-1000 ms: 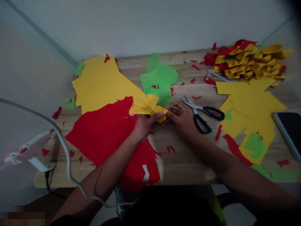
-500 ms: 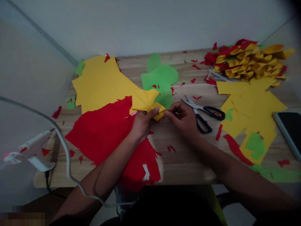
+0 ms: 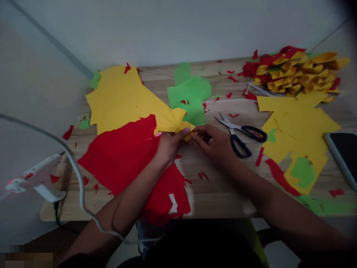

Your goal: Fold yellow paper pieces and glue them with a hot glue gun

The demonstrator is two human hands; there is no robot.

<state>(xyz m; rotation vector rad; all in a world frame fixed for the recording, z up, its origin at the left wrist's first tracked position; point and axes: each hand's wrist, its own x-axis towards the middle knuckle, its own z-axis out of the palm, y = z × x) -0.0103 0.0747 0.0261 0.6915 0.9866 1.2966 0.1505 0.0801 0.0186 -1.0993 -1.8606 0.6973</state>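
Note:
A folded yellow paper piece (image 3: 178, 118), shaped like a flower with pointed petals, is pinched in my left hand (image 3: 170, 145), thumb on top. My right hand (image 3: 213, 140) has thumb and forefinger closed on the right tip of the same paper. Some of my fingers are hidden beneath and behind it. Under my left forearm lies a big red paper sheet (image 3: 119, 154), partly over a yellow paper sheet (image 3: 119, 98). Green paper pieces (image 3: 189, 89) lie just beyond my hands. Scissors (image 3: 240, 130) with dark handles rest with blades apart, right of my right hand.
A pile of yellow and red paper flowers (image 3: 298, 74) sits at the back right, with yellow sheets (image 3: 295, 130) before it. A phone (image 3: 344, 152) lies at the right edge. A glue gun (image 3: 46, 178) stands at left, near a pale cable (image 3: 79, 178) crossing my left forearm.
My right hand has shifted slightly left, its fingertips closer in on the yellow paper's tip. My left hand keeps its pinch almost unmoved.

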